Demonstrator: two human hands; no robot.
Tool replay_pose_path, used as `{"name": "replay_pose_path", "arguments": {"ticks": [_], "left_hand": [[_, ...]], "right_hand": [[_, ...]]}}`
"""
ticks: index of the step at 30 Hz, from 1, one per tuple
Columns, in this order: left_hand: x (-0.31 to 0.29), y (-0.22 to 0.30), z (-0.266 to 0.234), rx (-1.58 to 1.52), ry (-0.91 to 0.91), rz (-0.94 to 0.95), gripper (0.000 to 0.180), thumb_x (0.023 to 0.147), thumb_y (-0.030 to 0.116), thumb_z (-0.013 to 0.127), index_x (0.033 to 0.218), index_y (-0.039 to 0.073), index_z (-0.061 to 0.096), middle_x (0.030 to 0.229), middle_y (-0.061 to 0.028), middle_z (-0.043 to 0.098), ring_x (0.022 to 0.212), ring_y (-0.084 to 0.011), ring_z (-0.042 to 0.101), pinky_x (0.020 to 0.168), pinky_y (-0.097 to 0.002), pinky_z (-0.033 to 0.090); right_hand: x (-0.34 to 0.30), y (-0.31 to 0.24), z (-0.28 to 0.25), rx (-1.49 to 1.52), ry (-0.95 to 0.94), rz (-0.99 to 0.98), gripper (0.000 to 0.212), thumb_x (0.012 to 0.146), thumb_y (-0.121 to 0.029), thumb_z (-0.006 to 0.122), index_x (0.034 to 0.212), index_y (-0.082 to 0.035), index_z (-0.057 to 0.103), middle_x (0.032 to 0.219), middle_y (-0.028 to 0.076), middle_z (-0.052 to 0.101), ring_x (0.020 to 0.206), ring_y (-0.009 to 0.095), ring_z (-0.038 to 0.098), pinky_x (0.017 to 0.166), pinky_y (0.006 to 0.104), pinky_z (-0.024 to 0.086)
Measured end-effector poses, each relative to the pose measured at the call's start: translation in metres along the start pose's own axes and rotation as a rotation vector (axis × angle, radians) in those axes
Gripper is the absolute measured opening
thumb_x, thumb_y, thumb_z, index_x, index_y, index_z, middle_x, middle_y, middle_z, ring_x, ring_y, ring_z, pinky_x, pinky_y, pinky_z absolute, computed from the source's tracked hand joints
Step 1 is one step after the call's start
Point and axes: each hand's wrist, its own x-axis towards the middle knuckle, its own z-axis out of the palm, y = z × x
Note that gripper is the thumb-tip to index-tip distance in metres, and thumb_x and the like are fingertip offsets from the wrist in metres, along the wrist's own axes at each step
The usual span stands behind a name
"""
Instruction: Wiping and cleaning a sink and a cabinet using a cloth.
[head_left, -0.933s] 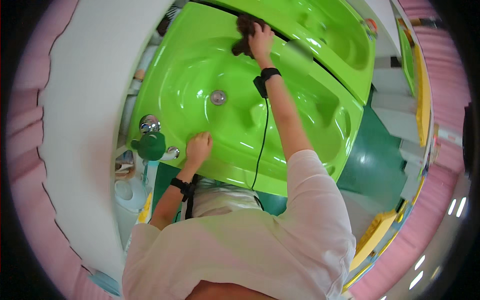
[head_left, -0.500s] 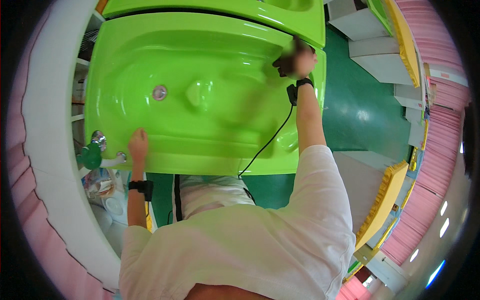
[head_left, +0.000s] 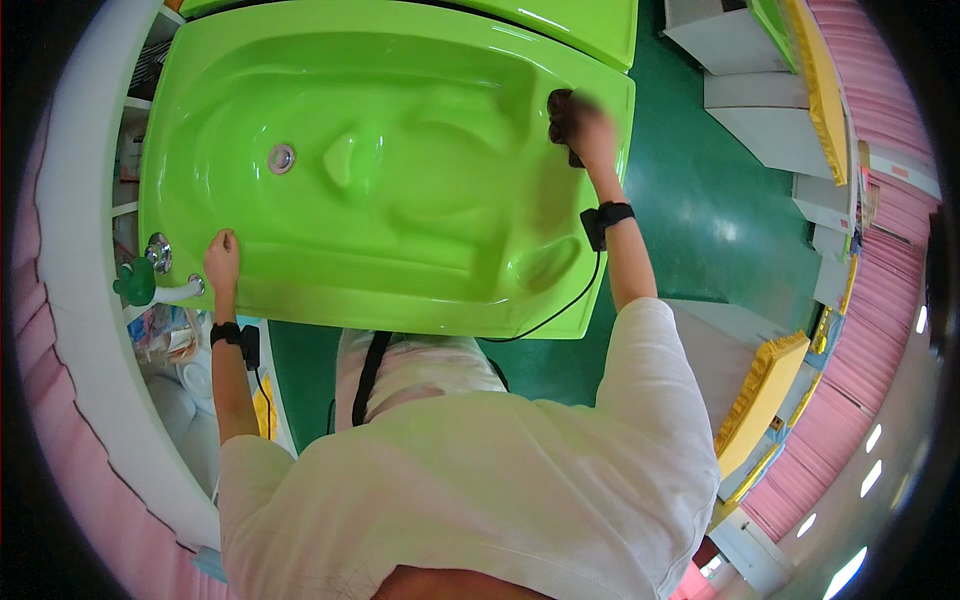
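A bright green bathtub point(head_left: 420, 312) with a moulded basin lies in front of me. My right hand point(head_left: 592, 138) is at its far right end, closed on a bunched dark brown cloth point(head_left: 560, 118) that presses against the inner slope near the rim. Part of that hand and cloth is blurred. Over the near left rim hangs my left hand point(head_left: 222, 258), its fingers curled together and nothing visible in them. Close to it are a chrome fitting point(head_left: 158, 252) and a green-headed tap point(head_left: 135, 283). A round metal drain point(head_left: 281, 159) sits in the tub's floor.
A second green tub point(head_left: 590, 30) adjoins the far edge. White shelving with bags and containers point(head_left: 175, 345) stands at the left. A black cable point(head_left: 550, 325) runs from my right wrist across the near rim. Yellow-edged beds point(head_left: 765, 400) stand to the right on green flooring.
My right hand with the brown cloth has moved down along the tub's right end, toward me. The whole view has shifted, so the tub appears farther left and higher.
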Motion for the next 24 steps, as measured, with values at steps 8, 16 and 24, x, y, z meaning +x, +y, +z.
{"name": "replay_pose_path", "arguments": {"ticks": [8, 16, 24], "left_hand": [[-0.001, 0.006, 0.001, -0.036, 0.037, -0.007, 0.019, 0.081, 0.02, 0.049, 0.084, 0.005, 0.06, 0.075, -0.0146, 0.06, 0.065, -0.0304, 0.058, 0.056, -0.0372, 0.044], [-0.002, 0.008, -0.001, -0.041, 0.03, -0.023, 0.022, 0.082, 0.023, 0.049, 0.087, 0.005, 0.06, 0.075, -0.0143, 0.06, 0.067, -0.0304, 0.058, 0.058, -0.0374, 0.044], [-0.006, -0.004, 0.0, -0.074, 0.05, -0.006, 0.019, 0.081, 0.021, 0.05, 0.087, 0.005, 0.06, 0.076, -0.0136, 0.06, 0.067, -0.0298, 0.057, 0.059, -0.0369, 0.044]], "right_hand": [[0.025, -0.032, 0.025, -0.171, -0.18, 0.1, 0.016, 0.068, -0.01, 0.054, 0.083, -0.011, 0.06, 0.086, 0.011, 0.054, 0.074, 0.032, 0.055, 0.063, 0.0441, 0.048], [0.034, -0.025, -0.003, -0.04, -0.594, 0.557, 0.051, 0.072, -0.046, 0.051, 0.09, 0.001, 0.062, 0.093, 0.024, 0.059, 0.084, 0.036, 0.059, 0.073, 0.0424, 0.048], [0.03, -0.035, 0.001, 0.067, -0.394, 0.048, 0.039, 0.064, -0.024, 0.063, 0.1, -0.012, 0.056, 0.097, 0.014, 0.053, 0.091, 0.033, 0.052, 0.077, 0.0422, 0.046]]}}
